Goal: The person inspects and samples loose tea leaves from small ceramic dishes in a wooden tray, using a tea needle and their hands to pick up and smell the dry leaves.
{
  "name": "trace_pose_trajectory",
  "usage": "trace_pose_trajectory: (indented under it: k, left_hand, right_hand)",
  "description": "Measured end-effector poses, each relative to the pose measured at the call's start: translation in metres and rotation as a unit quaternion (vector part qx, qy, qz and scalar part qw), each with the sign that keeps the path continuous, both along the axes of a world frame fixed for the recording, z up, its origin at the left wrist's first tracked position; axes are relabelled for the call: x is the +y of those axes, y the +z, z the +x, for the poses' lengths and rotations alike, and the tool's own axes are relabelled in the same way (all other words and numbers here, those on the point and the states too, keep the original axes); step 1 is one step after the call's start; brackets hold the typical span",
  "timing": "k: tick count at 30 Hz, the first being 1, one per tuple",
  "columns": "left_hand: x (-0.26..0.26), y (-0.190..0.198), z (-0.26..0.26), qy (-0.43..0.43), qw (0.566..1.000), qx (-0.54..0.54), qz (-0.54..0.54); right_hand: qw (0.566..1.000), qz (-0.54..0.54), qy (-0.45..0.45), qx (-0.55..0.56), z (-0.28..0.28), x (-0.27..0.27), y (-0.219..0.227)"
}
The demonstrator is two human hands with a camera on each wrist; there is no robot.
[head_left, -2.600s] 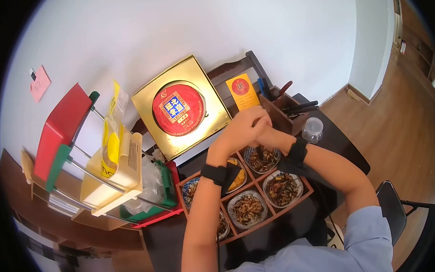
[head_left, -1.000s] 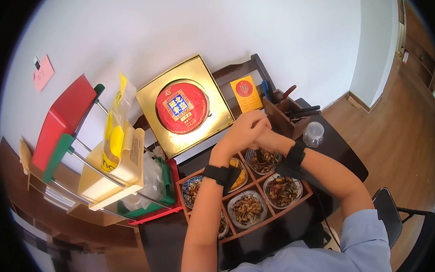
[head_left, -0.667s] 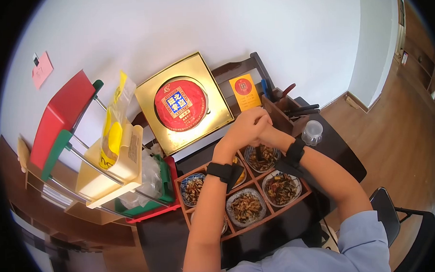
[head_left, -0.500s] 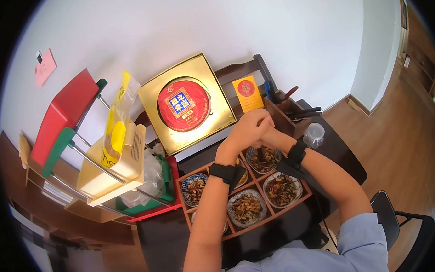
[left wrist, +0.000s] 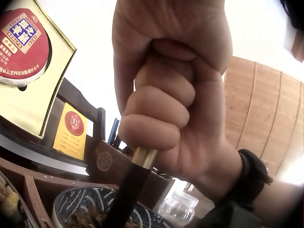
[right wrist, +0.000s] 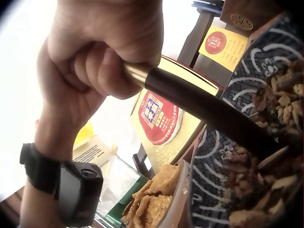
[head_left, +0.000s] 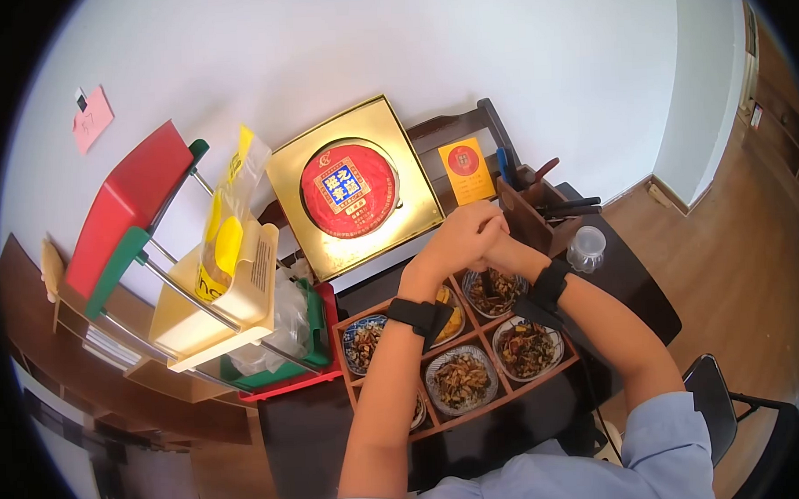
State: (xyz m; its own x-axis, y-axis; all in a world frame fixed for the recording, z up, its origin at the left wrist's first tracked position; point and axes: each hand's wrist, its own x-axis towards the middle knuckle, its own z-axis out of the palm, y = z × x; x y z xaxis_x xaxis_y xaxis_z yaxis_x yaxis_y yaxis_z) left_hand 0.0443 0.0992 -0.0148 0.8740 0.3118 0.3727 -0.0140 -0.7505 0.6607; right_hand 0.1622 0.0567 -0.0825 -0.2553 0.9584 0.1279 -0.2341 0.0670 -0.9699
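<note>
In the head view my left hand (head_left: 456, 239) clasps over my right hand (head_left: 516, 256) above the far right of the compartment tray (head_left: 501, 395). My right hand's fingers curl round a dark wooden rod (right wrist: 209, 102), tightly stacked beneath a brass collar (left wrist: 144, 157) in the left wrist view. The rod slants down into a blue-and-white patterned dish (right wrist: 209, 159), its lower end among dried brown bits (right wrist: 285, 102). The two palms hide its upper end. Dishes of dried leafy pieces (head_left: 461, 381) and orange-brown crisps (right wrist: 159, 192) sit in other compartments.
Behind the tray stands a gold box (head_left: 287, 187) holding a red wrapped disc (head_left: 370, 176). Beside it are a yellow card (head_left: 468, 192), a wooden tool caddy (head_left: 526, 217) and a clear jar (head_left: 585, 249). A rack with a beige bin (head_left: 243, 308) rises at left.
The two hands keep the same clasp on the rod over the dish. The head view has shifted slightly, so the box and rack appear a little further right.
</note>
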Motion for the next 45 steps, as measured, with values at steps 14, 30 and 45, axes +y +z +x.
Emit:
trace_pose_trajectory:
  k: [14, 30, 45]
  left_hand:
    - [-0.004, 0.008, 0.012, -0.015, 1.000, -0.008, 0.014]
    - [-0.002, 0.014, 0.024, -0.041, 0.999, -0.005, 0.000]
    - [-0.011, 0.012, 0.014, -0.031, 0.999, 0.016, -0.011]
  right_hand:
    - [0.998, 0.040, -0.035, -0.032, 0.009, -0.009, 0.013]
    - [0.997, 0.008, -0.074, 0.008, 0.014, -0.010, 0.010]
    - [0.998, 0.004, -0.059, -0.009, 0.009, -0.015, 0.005]
